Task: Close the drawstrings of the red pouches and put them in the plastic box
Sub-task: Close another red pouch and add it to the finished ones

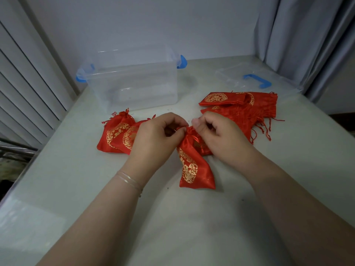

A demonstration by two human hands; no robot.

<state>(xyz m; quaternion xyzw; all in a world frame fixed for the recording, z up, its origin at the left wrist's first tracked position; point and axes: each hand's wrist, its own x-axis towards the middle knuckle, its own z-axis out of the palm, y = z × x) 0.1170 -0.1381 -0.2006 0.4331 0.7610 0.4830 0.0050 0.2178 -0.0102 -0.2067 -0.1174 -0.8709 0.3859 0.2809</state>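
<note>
1. Head view, centre of the frame: the left hand (pixel 153 135) and the right hand (pixel 213 131) meet at the neck of one red pouch (pixel 192 166), whose body trails toward the bottom of the frame on the white table (pixel 172 227).
2. Both hands are curled tight, fingers pinching at the gathered mouth. By the look of it each has a cord end and is drawing outward, which is how the neck cinches; the cords themselves are mostly hidden under the fingers.
3. Left of centre, a small cluster of cinched pouches (pixel 117 135) lies just beside the left hand, necks already bunched. Probably finished ones, parked for boxing.
4. Right of centre, a pile of flat pouches (pixel 240 106) with loose tassels lies near the right hand. These look still open, kept within easy reach.
5. Upper left of centre, the clear plastic box (pixel 134 81) with blue latches stands open, nothing red inside it yet.
6. Upper right, its lid (pixel 249 77) with a blue handle lies apart, out of the way.
</note>
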